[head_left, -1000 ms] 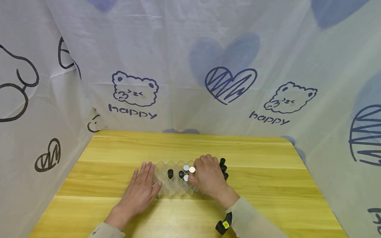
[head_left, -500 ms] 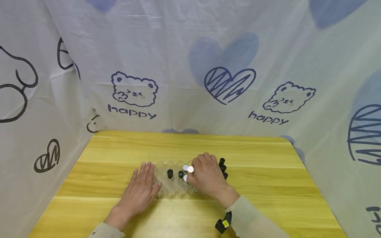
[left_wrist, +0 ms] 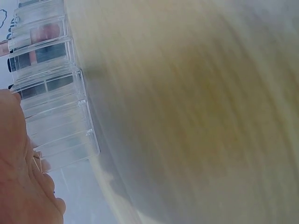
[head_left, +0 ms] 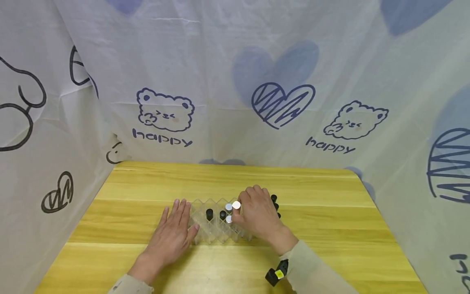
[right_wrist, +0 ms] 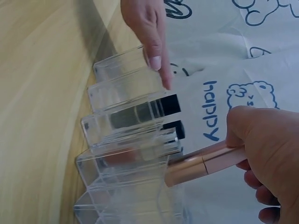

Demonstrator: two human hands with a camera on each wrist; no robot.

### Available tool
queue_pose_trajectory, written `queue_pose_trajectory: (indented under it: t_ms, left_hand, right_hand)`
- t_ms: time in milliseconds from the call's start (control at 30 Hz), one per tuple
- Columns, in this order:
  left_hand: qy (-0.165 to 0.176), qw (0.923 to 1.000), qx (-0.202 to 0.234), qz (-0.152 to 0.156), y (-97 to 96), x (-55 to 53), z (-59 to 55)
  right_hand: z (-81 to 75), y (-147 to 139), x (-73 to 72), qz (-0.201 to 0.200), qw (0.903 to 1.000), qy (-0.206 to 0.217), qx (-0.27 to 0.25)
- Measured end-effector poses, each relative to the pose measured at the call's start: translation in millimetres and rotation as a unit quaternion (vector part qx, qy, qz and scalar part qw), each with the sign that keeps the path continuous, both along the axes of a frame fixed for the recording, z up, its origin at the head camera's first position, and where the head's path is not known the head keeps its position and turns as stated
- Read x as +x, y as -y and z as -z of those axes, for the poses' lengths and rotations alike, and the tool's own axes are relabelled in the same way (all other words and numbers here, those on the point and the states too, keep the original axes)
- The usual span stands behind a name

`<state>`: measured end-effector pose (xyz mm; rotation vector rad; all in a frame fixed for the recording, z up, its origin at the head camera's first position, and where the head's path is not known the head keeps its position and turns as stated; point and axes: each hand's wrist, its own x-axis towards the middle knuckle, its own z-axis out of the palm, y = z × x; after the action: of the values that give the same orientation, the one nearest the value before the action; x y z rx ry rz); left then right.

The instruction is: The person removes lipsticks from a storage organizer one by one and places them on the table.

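A clear acrylic lipstick organizer [head_left: 201, 228] with zigzag compartments stands on the table. My left hand [head_left: 172, 233] rests against its left end, fingers straight; the left wrist view shows this hand [left_wrist: 21, 172] beside the clear wall. My right hand [head_left: 258, 214] pinches a rose-pink lipstick tube [right_wrist: 205, 163] near its top. The tube is tilted in the right wrist view, its lower end at the compartment openings; whether it is inside one I cannot tell. Black-capped tubes [head_left: 209, 214] and white-topped tubes [head_left: 229, 219] stand in other compartments. My right hand hides the organizer's right part.
Several black tubes [head_left: 274, 199] stand just beyond my right hand, partly hidden by it. The wooden table [head_left: 220, 269] extends around the organizer. A white printed cloth [head_left: 220, 134] hangs behind the table and along its sides.
My right hand has risen slightly with the lipstick tube, and more of the tube's pink side shows below its bright top. The left hand stays against the organizer.
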<state>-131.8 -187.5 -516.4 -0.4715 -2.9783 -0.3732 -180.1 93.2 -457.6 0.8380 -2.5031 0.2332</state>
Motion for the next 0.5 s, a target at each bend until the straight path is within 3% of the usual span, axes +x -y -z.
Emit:
queue_pose_trajectory:
  t_ms: [500]
  left_hand:
    - [0.011,0.9999,0.009,0.000,-0.6,0.3,0.4]
  right_hand:
    - [-29.7,-19.9,-1.0,0.032,0.9971,0.008,-0.069]
